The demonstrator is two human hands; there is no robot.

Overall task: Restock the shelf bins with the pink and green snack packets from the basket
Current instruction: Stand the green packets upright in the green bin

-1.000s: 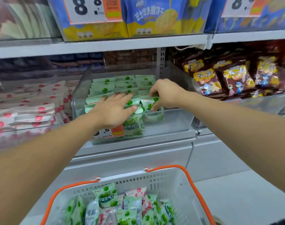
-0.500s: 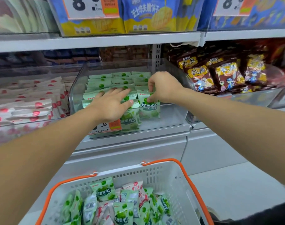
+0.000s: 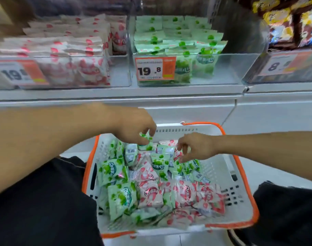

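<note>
- Head view, hands: a small green foil snack packet (image 3: 146,139) is pinched between the curled fingers of the left hand (image 3: 135,126) over the far edge of the white plastic basket with the orange rim and handle (image 3: 240,167). The right hand (image 3: 196,148) is held just above the heap with fingers spread and slightly bent; nothing is gripped by it, though the fingertips are close to a green packet.
- Head view, task items: the loose mixed heap of green and pink packets (image 3: 157,183) is seen in the basket. At 12 o'clock of the basket, the clear plastic bin of green packets (image 3: 240,68) is part filled; at 10 o'clock, the clear bin of pink packets (image 3: 119,71) is fuller.
- Risk: the pinched packet is held by a corner only, so it could be dropped on the lift. A neighbouring pink packet could be dragged along and misfiled, as the colours are mixed.
- Surroundings: orange-and-white price tags (image 3: 155,68) are fixed on the bin fronts. Dark brown snack bags (image 3: 293,23) are stacked at 1 o'clock. The raised clear bin front must be cleared on the way in.
</note>
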